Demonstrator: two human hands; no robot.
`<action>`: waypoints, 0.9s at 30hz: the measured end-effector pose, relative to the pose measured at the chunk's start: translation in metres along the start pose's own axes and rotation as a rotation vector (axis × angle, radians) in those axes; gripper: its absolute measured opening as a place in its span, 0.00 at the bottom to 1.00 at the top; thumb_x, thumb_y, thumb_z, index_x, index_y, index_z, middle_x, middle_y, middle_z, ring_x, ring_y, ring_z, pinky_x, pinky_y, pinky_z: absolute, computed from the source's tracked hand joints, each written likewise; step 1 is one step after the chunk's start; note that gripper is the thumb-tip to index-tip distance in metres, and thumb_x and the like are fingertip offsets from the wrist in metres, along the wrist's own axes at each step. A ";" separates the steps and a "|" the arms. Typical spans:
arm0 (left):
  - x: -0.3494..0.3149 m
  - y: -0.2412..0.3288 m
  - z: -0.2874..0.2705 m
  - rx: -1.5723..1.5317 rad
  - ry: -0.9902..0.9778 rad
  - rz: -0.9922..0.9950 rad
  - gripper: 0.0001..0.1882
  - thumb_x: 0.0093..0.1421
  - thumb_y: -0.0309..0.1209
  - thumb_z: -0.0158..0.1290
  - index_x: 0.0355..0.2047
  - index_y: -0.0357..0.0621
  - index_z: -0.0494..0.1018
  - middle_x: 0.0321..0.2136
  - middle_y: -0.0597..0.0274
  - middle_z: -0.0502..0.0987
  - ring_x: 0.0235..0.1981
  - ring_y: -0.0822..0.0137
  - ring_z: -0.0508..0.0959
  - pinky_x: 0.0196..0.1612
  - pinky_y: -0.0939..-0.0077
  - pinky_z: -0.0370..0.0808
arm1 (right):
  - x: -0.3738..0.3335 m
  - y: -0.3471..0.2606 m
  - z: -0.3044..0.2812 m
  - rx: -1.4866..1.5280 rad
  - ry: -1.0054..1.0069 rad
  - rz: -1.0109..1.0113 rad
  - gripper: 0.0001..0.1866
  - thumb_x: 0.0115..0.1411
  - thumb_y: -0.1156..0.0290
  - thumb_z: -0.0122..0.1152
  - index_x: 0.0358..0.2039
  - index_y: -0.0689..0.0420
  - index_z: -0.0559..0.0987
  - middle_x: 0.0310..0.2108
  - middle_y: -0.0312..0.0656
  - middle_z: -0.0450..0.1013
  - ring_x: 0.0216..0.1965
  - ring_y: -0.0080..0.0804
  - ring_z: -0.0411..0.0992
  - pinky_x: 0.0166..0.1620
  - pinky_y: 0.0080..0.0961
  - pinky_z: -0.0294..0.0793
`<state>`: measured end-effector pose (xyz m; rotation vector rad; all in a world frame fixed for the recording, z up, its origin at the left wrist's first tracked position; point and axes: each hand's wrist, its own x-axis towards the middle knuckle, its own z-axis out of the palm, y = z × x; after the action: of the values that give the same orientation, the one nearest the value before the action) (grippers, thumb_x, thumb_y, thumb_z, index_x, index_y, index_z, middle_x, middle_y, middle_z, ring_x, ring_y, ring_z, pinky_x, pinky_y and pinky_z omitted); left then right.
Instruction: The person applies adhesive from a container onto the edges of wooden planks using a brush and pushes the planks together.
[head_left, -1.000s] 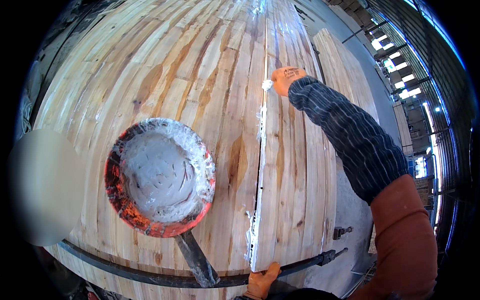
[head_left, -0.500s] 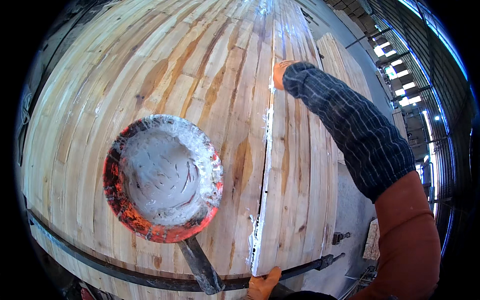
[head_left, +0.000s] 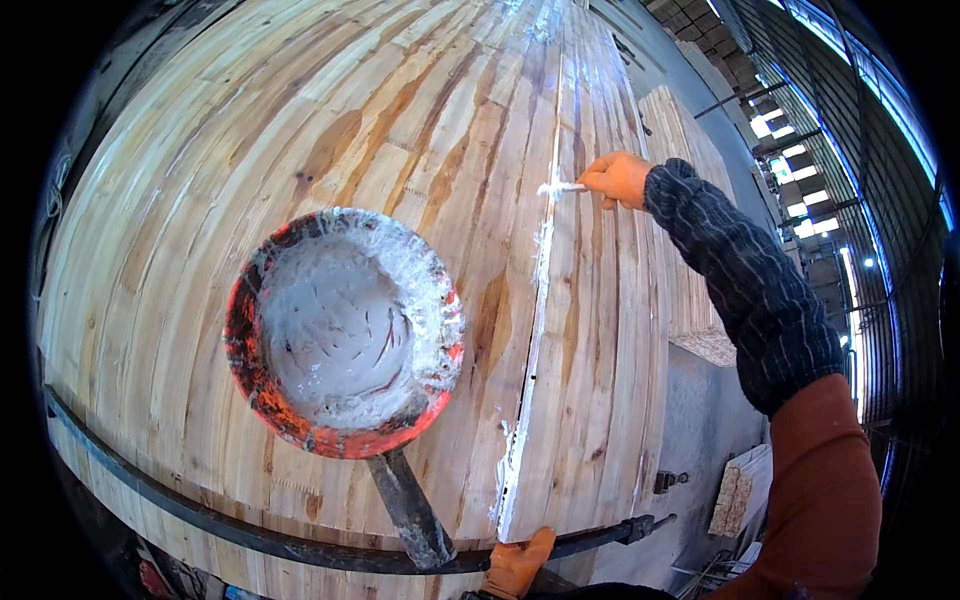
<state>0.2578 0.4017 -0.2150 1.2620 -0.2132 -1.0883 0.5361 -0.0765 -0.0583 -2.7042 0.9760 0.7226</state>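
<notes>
My right hand (head_left: 616,180) is closed around a thin, brush-like applicator (head_left: 568,188), its tip thick with white paste. The tip touches the seam by a long wooden board (head_left: 575,350) at the right side of the wide wooden panel (head_left: 430,180). White paste lies along the board's edge, with a dark gap beside its near part. At the board's near end, my left hand (head_left: 517,563) grips it with the thumb showing; the other fingers are mostly hidden. Left of the seam, a round red container (head_left: 345,445) holds white paste (head_left: 335,330).
A dark flat handle (head_left: 410,510) extends from the container toward me. Across the near end of the panel runs a dark metal bar clamp (head_left: 270,540). Right of the panel are stacked boards (head_left: 690,210), a small wood bundle (head_left: 742,490) and grey floor (head_left: 690,420).
My right hand has come nearer and to the right, bringing the brush-like applicator into sight. My left hand stays at the board's near end. The view has shifted slightly.
</notes>
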 end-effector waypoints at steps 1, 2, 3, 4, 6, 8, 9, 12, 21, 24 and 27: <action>-0.001 -0.005 0.000 0.090 -0.015 0.119 0.10 0.62 0.30 0.59 0.41 0.37 0.78 0.31 0.57 0.82 0.31 0.62 0.81 0.37 0.67 0.78 | 0.010 0.026 0.004 -0.040 0.024 -0.061 0.19 0.63 0.57 0.57 0.47 0.55 0.83 0.31 0.43 0.80 0.26 0.28 0.77 0.27 0.27 0.73; 0.001 0.005 -0.002 0.005 -0.014 0.012 0.10 0.62 0.29 0.59 0.41 0.37 0.79 0.30 0.57 0.82 0.31 0.63 0.81 0.37 0.67 0.78 | 0.015 0.017 0.012 0.090 0.036 0.051 0.20 0.64 0.56 0.55 0.48 0.55 0.82 0.31 0.43 0.80 0.26 0.28 0.77 0.26 0.26 0.72; 0.003 0.017 -0.004 -0.081 -0.012 -0.094 0.10 0.62 0.29 0.59 0.41 0.37 0.79 0.30 0.56 0.82 0.31 0.63 0.81 0.37 0.67 0.78 | 0.018 0.009 0.018 0.223 0.065 0.166 0.20 0.65 0.56 0.54 0.50 0.55 0.82 0.31 0.42 0.79 0.26 0.27 0.77 0.25 0.24 0.71; 0.003 0.026 -0.005 -0.169 -0.010 -0.198 0.10 0.62 0.29 0.60 0.42 0.37 0.79 0.30 0.56 0.82 0.31 0.63 0.81 0.37 0.67 0.78 | 0.021 0.008 0.030 0.299 0.099 0.160 0.21 0.65 0.56 0.54 0.50 0.55 0.82 0.32 0.43 0.79 0.28 0.27 0.77 0.27 0.25 0.72; 0.003 0.028 -0.004 -0.229 -0.004 -0.239 0.10 0.62 0.29 0.60 0.41 0.38 0.79 0.30 0.56 0.82 0.31 0.62 0.81 0.36 0.66 0.78 | 0.030 0.024 0.059 0.444 0.175 0.168 0.21 0.65 0.57 0.53 0.52 0.56 0.81 0.33 0.44 0.79 0.30 0.29 0.78 0.30 0.25 0.74; 0.002 0.030 -0.003 -0.270 0.021 -0.248 0.09 0.62 0.29 0.60 0.41 0.38 0.79 0.30 0.56 0.82 0.30 0.61 0.81 0.36 0.66 0.78 | 0.023 0.043 0.091 0.243 0.322 0.038 0.22 0.66 0.59 0.52 0.55 0.55 0.79 0.38 0.48 0.81 0.37 0.36 0.80 0.42 0.30 0.77; 0.001 0.031 -0.002 -0.283 0.043 -0.234 0.09 0.62 0.29 0.59 0.41 0.39 0.80 0.30 0.56 0.82 0.30 0.61 0.81 0.36 0.67 0.78 | 0.012 0.048 0.103 0.148 0.383 -0.045 0.22 0.66 0.59 0.52 0.56 0.54 0.79 0.41 0.49 0.81 0.39 0.38 0.81 0.45 0.31 0.77; 0.000 -0.002 -0.003 0.242 0.048 0.268 0.08 0.62 0.28 0.59 0.40 0.39 0.80 0.30 0.56 0.82 0.29 0.61 0.81 0.35 0.67 0.78 | -0.022 0.042 0.112 -0.048 0.369 -0.143 0.21 0.67 0.59 0.52 0.56 0.51 0.79 0.46 0.46 0.81 0.44 0.42 0.80 0.50 0.33 0.78; -0.003 -0.015 0.005 0.196 0.038 0.135 0.11 0.54 0.24 0.62 0.39 0.47 0.81 0.28 0.57 0.81 0.30 0.57 0.82 0.33 0.63 0.79 | -0.026 -0.038 0.017 -0.644 0.139 -0.114 0.18 0.62 0.67 0.51 0.51 0.52 0.82 0.45 0.48 0.81 0.45 0.45 0.80 0.50 0.39 0.78; -0.007 -0.039 0.008 0.533 0.075 0.382 0.13 0.53 0.25 0.62 0.40 0.48 0.81 0.31 0.57 0.81 0.32 0.57 0.82 0.34 0.61 0.79 | -0.011 -0.057 0.017 -0.658 0.074 -0.084 0.19 0.61 0.66 0.52 0.50 0.51 0.82 0.46 0.48 0.80 0.47 0.46 0.79 0.53 0.40 0.76; -0.009 -0.041 0.006 0.529 0.053 0.409 0.14 0.53 0.24 0.62 0.41 0.49 0.81 0.34 0.56 0.80 0.34 0.55 0.82 0.35 0.60 0.79 | 0.020 -0.041 0.022 -0.765 0.032 -0.009 0.18 0.57 0.70 0.52 0.45 0.55 0.84 0.43 0.52 0.81 0.44 0.50 0.80 0.49 0.43 0.79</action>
<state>0.2275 0.4078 -0.2433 1.6214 -0.7216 -0.6591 0.5669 -0.0485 -0.0874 -3.3501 0.8026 1.2661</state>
